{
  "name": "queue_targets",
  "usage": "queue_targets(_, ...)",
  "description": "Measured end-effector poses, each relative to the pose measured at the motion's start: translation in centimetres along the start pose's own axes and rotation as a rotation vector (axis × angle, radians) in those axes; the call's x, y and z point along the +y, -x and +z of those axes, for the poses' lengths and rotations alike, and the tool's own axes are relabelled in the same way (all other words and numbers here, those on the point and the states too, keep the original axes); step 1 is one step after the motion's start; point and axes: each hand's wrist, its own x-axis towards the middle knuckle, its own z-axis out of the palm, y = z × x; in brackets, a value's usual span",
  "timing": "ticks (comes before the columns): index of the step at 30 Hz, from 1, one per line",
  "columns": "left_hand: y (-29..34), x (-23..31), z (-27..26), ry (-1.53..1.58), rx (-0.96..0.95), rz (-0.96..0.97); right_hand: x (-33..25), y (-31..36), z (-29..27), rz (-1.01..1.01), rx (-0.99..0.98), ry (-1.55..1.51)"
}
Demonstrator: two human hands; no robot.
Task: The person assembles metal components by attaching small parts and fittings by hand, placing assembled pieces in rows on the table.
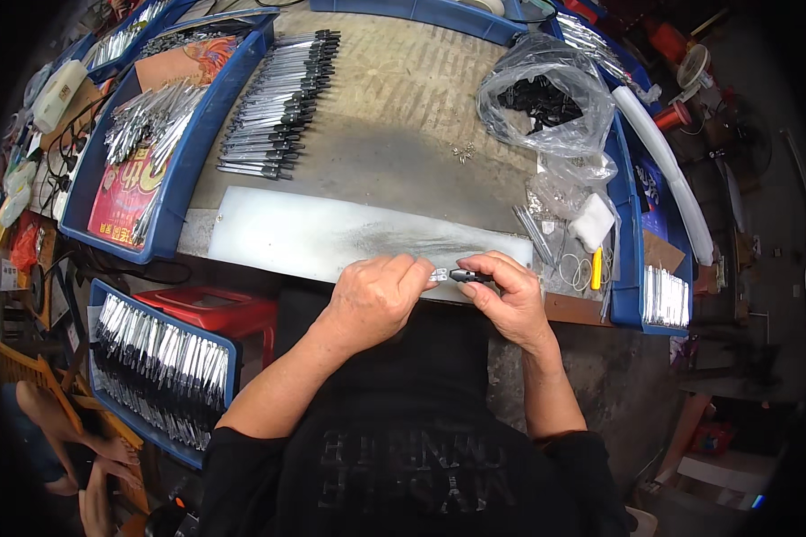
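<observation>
My left hand (376, 291) is closed round a silver pen part (439, 275), of which only a short end shows past the fingertips. My right hand (513, 300) pinches a short black pen part (465, 276) between thumb and fingers. The two parts face each other end to end; whether they touch is too small to tell. Both hands are just above the near edge of a white board strip (331, 233) with dark smudges on its right half. Beyond it, silver pens with black ends (278, 112) lie in a long row on the table.
A clear bag (578, 76) holds black parts. Small metal pieces (463, 152) lie mid-table. A yellow-handled tool (596, 268) and white block (592, 222) are at right. Blue trays with pens or rods stand left (166, 225), lower left (230, 380) and right (630, 304). Another person's limbs (107, 452) show lower left.
</observation>
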Motion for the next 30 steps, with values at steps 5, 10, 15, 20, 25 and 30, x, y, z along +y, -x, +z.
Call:
queue_targets(5, 0.2, 0.1, 0.0, -0.005, -0.001, 0.019, -0.1, 0.3, 0.3, 0.011, -0.021, -0.022)
queue_targets(10, 0.5, 0.4, -0.2, -0.022, -0.061, 0.012, -0.2, 0.4, 0.8, -0.014, -0.030, -0.022)
queue_targets(15, 0.6, 0.7, -0.3, 0.000, -0.061, 0.029, -0.6, 0.6, 1.4, -0.057, -0.029, 0.065)
queue_targets(20, 1.1, 0.8, -0.2, -0.036, -0.057, 0.075, -0.3, 0.8, 1.6, -0.181, -0.021, 0.140)
queue_targets(25, 1.6, 1.0, -0.3, -0.041, -0.035, 0.113, -1.2, 0.8, 1.4, -0.296, -0.096, 0.218)
queue_targets(30, 2.2, 1.3, -0.4, -0.015, -0.047, 0.121, -1.9, 1.2, 1.4, -0.327, -0.145, 0.257)
